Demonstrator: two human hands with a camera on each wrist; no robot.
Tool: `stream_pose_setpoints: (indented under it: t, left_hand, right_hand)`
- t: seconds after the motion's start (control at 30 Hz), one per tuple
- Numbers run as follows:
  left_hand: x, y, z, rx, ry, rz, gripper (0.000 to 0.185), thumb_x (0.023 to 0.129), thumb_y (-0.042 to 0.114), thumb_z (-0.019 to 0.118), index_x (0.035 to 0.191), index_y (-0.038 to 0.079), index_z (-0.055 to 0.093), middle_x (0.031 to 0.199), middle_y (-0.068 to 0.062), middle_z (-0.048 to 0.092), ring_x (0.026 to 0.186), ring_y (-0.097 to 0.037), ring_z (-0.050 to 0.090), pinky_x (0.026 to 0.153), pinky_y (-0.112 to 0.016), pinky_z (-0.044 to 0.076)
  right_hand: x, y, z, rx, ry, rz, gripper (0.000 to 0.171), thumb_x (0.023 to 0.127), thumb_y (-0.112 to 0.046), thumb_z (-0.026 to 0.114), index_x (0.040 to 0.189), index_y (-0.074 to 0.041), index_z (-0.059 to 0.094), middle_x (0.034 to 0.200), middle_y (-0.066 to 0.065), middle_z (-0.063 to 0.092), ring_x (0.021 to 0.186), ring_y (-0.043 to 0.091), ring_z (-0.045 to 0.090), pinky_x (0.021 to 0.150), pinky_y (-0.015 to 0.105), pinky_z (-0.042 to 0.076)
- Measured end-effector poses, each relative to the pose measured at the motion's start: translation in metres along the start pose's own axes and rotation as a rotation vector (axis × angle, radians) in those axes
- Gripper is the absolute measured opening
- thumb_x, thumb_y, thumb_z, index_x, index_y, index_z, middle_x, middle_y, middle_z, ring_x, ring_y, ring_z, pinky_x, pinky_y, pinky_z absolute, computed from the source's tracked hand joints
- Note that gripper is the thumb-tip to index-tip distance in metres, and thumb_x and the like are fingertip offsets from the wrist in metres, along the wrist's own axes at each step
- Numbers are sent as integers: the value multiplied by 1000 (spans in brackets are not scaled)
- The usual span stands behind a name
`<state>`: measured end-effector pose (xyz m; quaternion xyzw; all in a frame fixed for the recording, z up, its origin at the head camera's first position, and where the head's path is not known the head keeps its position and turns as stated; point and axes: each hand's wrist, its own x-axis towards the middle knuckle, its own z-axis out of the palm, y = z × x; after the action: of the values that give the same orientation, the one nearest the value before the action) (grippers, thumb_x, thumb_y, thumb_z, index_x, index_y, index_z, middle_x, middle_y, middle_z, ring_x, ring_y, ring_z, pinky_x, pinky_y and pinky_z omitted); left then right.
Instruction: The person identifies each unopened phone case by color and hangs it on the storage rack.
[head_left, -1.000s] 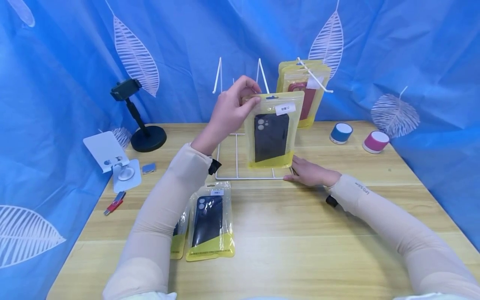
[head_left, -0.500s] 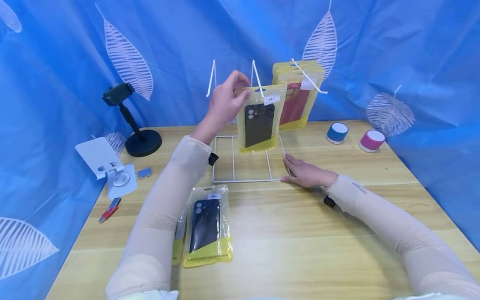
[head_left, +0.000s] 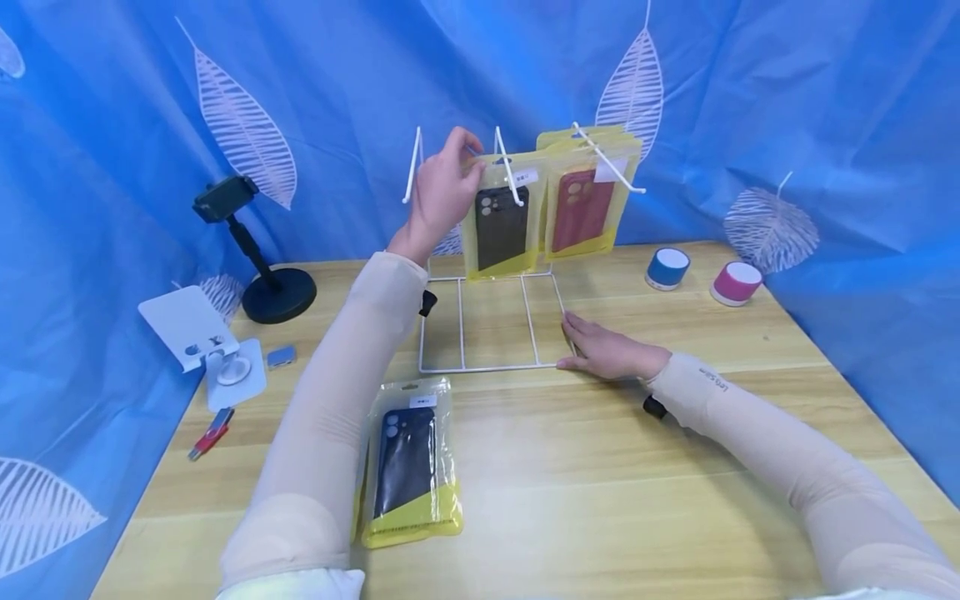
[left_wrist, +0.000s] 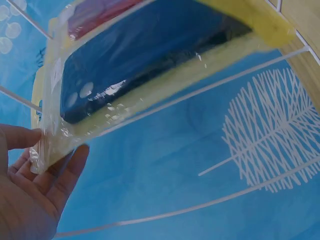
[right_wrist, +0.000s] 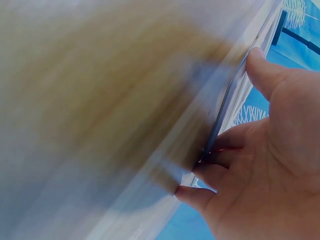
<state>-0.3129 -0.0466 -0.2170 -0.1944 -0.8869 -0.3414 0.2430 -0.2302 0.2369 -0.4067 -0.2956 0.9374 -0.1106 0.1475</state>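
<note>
My left hand is raised at the white wire rack and pinches the top corner of a yellow packet with a black phone case. The packet hangs against the middle hook. In the left wrist view the same packet slants away from my left hand, with the rack's wires behind it. My right hand lies flat on the table, its fingers pressing the front right corner of the rack's base. The right wrist view shows my fingertips against that wire.
Yellow packets with red cases hang on the right hook. Another black-case packet lies near the front edge beside my left forearm. A blue speaker and a pink speaker stand right; a black phone stand, white holder and red stick sit left.
My left hand has carried the black-case packet away from me and up to the rack's middle hook. The right hand has stayed on the base corner.
</note>
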Motion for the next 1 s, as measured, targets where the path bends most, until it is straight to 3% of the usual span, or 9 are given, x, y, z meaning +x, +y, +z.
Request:
stream_pose_setpoints:
  t: [0.17,0.5,0.6,0.7,0.77,0.87,0.93,1.0]
  left_hand:
    - [12,-4,9,38,6,-53,23,101,20,54,122,10,56,107,-12,72,67,-19,56,63,-32,44]
    - [29,-8,18,78,-19,-128,26,103,23,48,126,13,54,108,-9,73,69,-17,57,61,-27,43]
    - [32,-9,19,82,-26,-143,27,103,22,48,128,13,53,113,-9,72,76,-21,63,68,-31,49]
    - [31,-10,19,72,-25,-128,34,102,22,51,134,12,50,127,-8,66,95,-23,66,82,-32,53]
    - [24,-13,19,63,-23,-102,45,101,22,54,143,10,43,142,-8,56,118,-21,60,100,-27,49]
    - [2,-16,16,50,-28,-16,65,99,22,59,154,6,27,161,-10,30,146,-19,34,120,-24,27]
    - [-18,-18,13,60,-44,50,73,98,22,60,157,4,20,166,-12,16,153,-21,20,124,-27,16]
    - [-42,-20,7,82,-96,93,76,98,23,61,158,4,17,167,-12,8,154,-26,16,125,-34,16]
  right_hand:
    - [0,1,3,-8,19,-20,86,100,-45,54,152,12,17,161,32,10,149,46,17,122,56,20]
    - [-2,3,2,-9,7,0,86,101,-47,52,153,10,16,163,29,8,150,45,16,122,55,20]
    - [-1,1,2,-8,13,2,86,100,-46,53,153,10,16,162,29,8,150,45,17,122,55,20]
    - [-1,0,2,-3,18,7,85,100,-46,54,153,10,17,162,29,9,149,45,17,122,55,21]
    - [0,0,4,-2,15,5,86,100,-46,54,153,10,16,162,29,9,149,45,18,121,55,21]
    - [1,1,4,-3,11,6,86,100,-47,53,154,10,15,162,29,9,149,45,18,121,55,21]
    - [1,1,4,-4,8,7,86,101,-47,53,154,9,14,163,29,9,150,44,17,122,55,21]
    - [1,2,3,0,6,7,86,101,-46,53,154,9,14,163,29,8,150,44,17,122,55,20]
